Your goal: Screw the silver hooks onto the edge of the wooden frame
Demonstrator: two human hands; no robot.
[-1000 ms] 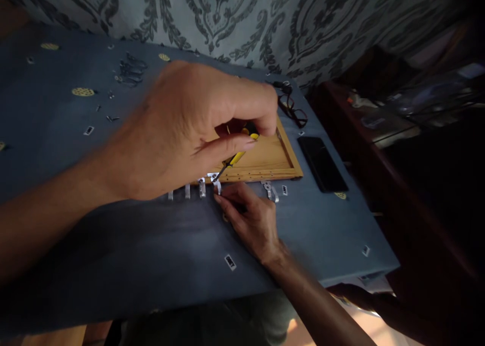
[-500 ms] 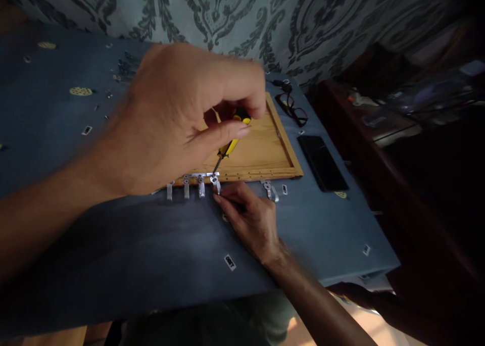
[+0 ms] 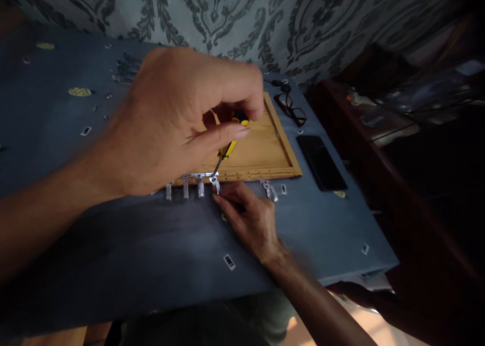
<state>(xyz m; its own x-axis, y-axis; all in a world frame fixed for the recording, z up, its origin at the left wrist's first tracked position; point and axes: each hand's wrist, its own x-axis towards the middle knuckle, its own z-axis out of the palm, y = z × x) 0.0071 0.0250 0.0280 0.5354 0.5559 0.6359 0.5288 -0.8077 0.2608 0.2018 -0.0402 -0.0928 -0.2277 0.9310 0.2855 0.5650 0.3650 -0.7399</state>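
My left hand (image 3: 185,108) is closed round the handle of a yellow and black screwdriver (image 3: 227,146), which tilts down toward the near edge of a wooden framed board (image 3: 261,149). Its tip meets a metal hook (image 3: 215,184) at that edge. From below, my right hand (image 3: 252,217) pinches the hook's lower end between thumb and fingertips. Left of it, several similar metal hooks (image 3: 200,187) hang along the edge beside a thin metal strip. Another loose hook (image 3: 269,190) lies on the cloth right of my right hand. My left hand hides the board's left part.
A black phone (image 3: 321,162) and a pair of glasses (image 3: 291,108) lie right of the board. Metal hooks (image 3: 127,68) and small screws (image 3: 108,94) are scattered at the back left on the blue tablecloth (image 3: 159,265). A patterned wall (image 3: 212,12) stands behind.
Both hands, the screwdriver and the hook keep almost the same places. The whole view has shifted very slightly.
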